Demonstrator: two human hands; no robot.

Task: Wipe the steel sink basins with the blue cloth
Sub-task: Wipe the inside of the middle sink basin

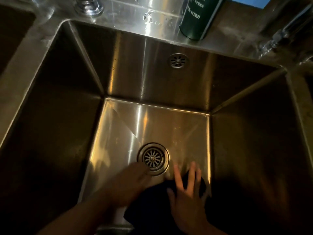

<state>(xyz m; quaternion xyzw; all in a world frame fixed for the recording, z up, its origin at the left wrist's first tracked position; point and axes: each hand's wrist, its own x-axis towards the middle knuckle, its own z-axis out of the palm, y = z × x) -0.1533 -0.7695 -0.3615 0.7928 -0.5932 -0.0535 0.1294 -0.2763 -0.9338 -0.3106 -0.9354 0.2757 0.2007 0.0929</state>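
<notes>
The person leans over the deep square steel sink basin (152,78); the dark blue cloth (152,202) lies bunched on the basin floor, at the near side, just beside the round steel drain (153,158); it looks almost black in the dim light; the right hand (188,189) lies on top of the cloth with its fingers spread wide and straight, pressing it down, not curled round it; the left hand (130,182) is beside the cloth and reaches the edge of the drain, but it is blurry and dark, so I cannot tell if it is flat or holds a bit of cloth; I think this is the wiping step, on the basin floor; the next move likely needs a firm push to slide the cloth round the drain, then up the tall walls and into the corners; a dark green bottle (198,17) stands on the shiny worktop behind the basin, well apart from the hands.
</notes>
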